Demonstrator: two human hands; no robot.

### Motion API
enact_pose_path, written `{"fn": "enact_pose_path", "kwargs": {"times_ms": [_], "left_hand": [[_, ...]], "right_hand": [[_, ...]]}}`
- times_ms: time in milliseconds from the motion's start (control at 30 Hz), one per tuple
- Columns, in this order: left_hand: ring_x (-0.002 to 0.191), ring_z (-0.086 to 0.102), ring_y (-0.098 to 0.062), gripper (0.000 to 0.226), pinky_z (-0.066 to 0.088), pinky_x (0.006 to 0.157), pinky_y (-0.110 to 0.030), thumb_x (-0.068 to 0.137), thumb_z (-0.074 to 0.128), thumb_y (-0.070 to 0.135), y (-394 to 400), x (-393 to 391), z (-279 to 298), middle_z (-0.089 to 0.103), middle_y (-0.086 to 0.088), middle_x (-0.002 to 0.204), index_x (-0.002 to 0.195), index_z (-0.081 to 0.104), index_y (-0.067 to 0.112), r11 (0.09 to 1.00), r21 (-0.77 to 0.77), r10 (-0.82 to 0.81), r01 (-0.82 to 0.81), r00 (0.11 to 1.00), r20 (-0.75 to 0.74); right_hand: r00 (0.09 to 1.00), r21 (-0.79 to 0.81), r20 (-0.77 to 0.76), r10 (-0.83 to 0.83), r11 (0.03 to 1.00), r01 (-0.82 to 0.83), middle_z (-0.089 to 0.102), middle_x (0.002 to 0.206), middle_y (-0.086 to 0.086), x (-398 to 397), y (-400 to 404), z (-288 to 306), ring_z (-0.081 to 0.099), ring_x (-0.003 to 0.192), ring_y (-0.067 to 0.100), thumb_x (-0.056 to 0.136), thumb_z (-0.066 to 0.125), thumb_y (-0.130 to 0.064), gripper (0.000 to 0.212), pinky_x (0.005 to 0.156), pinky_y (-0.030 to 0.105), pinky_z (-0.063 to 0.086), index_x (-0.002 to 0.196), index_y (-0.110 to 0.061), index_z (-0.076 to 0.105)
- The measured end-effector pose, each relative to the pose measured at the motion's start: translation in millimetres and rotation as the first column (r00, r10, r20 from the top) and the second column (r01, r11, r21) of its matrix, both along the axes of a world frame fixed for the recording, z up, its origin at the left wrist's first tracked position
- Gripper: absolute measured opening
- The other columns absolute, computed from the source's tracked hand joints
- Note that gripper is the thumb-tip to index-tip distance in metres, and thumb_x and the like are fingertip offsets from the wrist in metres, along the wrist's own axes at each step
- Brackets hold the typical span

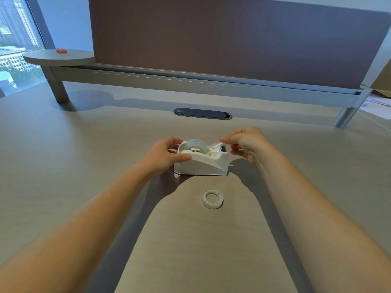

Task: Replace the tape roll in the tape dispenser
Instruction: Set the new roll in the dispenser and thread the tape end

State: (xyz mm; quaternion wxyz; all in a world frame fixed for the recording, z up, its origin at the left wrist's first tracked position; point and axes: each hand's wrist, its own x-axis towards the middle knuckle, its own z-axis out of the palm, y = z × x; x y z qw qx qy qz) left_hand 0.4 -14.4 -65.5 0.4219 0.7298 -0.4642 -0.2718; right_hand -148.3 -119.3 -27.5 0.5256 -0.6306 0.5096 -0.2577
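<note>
A white tape dispenser stands on the desk in the middle of the view. A tape roll sits in its cradle. My left hand grips the dispenser's left end, thumb on the near wall and fingers behind. My right hand pinches the clear tape end between thumb and forefinger, stretched from the roll over the cutter at the dispenser's right end. A thin, nearly bare white tape core lies flat on the desk in front of the dispenser.
The wooden desk stretches to both sides. A dark oval cable cover is set in it behind the dispenser. A brown partition on metal legs runs along the back, with a round shelf at left and papers at far right.
</note>
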Motion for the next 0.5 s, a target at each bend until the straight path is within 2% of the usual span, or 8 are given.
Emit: {"fn": "enact_pose_path", "kwargs": {"times_ms": [100,233,367,433,500], "left_hand": [[0.102,0.050,-0.020,0.043,0.044,0.092,-0.039,0.076,0.062,0.020,0,1,-1,0.055,-0.012,0.125,0.116,0.049,0.012,1.000,-0.007,-0.007,0.007,1.000,0.002],[0.101,0.049,-0.019,0.043,0.044,0.088,-0.035,0.076,0.062,0.020,-1,1,-2,0.055,-0.011,0.125,0.116,0.049,0.012,1.000,-0.018,-0.004,0.004,1.000,0.010],[0.101,0.049,-0.018,0.043,0.044,0.087,-0.035,0.077,0.061,0.020,-1,1,-2,0.055,-0.011,0.125,0.117,0.048,0.012,1.000,-0.013,-0.008,0.008,1.000,0.003],[0.101,0.049,-0.018,0.043,0.044,0.086,-0.034,0.076,0.061,0.020,-1,2,-3,0.055,-0.011,0.124,0.117,0.048,0.012,1.000,-0.016,-0.008,0.008,1.000,0.000],[0.100,0.049,-0.018,0.043,0.044,0.085,-0.034,0.076,0.061,0.020,-1,2,-3,0.055,-0.011,0.124,0.117,0.049,0.013,1.000,-0.017,-0.006,0.006,1.000,-0.004]], "right_hand": [[1.000,0.034,0.018,-0.026,0.999,0.025,0.052,0.069,0.006,-4,-4,-8,0.046,0.063,0.016,0.071,0.069,-0.001,0.023,0.056,0.025,0.044,0.060,-0.010,0.051],[0.998,0.101,0.054,-0.044,0.994,0.038,0.054,0.072,0.005,-9,-8,-15,0.050,0.068,0.017,0.072,0.068,-0.001,0.022,0.074,0.035,0.046,0.062,-0.011,0.050],[0.991,0.179,0.120,-0.051,0.983,0.029,0.056,0.073,0.005,-10,-10,-22,0.054,0.072,0.017,0.076,0.065,-0.002,0.021,0.080,0.037,0.047,0.064,-0.011,0.049],[0.987,0.225,0.147,-0.066,0.974,0.031,0.056,0.076,0.007,-10,-10,-26,0.055,0.076,0.019,0.076,0.065,-0.003,0.019,0.077,0.038,0.053,0.067,-0.010,0.050],[0.979,0.277,0.185,-0.080,0.960,0.026,0.054,0.075,0.009,-10,-9,-30,0.053,0.072,0.018,0.076,0.065,-0.005,0.017,0.068,0.035,0.054,0.068,-0.009,0.050]]}}
